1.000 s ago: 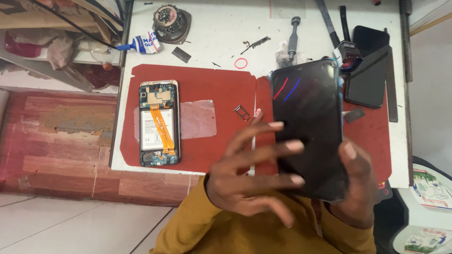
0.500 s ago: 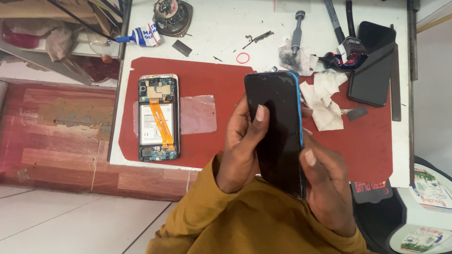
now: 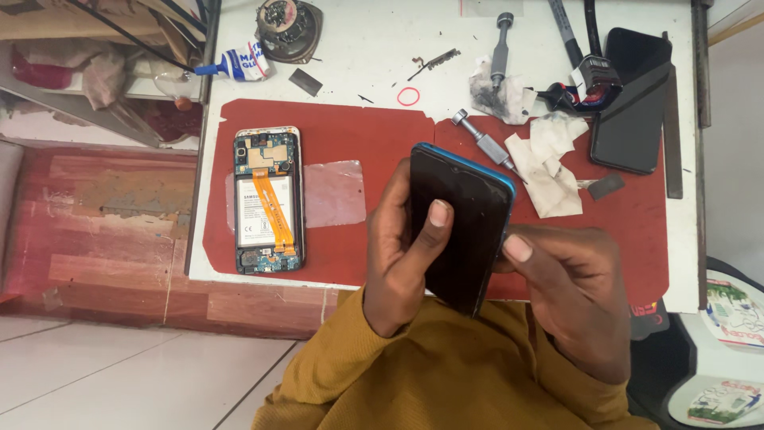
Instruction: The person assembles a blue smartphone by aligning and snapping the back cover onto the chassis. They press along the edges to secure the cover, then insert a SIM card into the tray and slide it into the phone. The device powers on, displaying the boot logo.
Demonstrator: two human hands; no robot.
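Note:
Both my hands hold a black phone back cover with a blue rim (image 3: 461, 223) above the near edge of the red mat (image 3: 358, 135). My left hand (image 3: 402, 255) wraps its left side, thumb pressed on the dark face. My right hand (image 3: 569, 279) pinches its right edge with the thumb. An opened phone (image 3: 267, 199) with bare battery, orange flex cable and circuit board lies flat on the mat to the left. A clear plastic sheet (image 3: 334, 193) lies beside it.
On the white table (image 3: 358, 72): a screwdriver (image 3: 484, 143), crumpled white tissues (image 3: 545, 171), a second dark phone (image 3: 633, 99), a glue tube (image 3: 235, 64), a round metal part (image 3: 288, 28), a small red ring (image 3: 408, 96), a metal tool (image 3: 503, 44). Red-brown floor lies left.
The black cover has come down from in front of the camera toward my chest. My left hand, spread open before, has closed on it. The screwdriver and tissues are uncovered.

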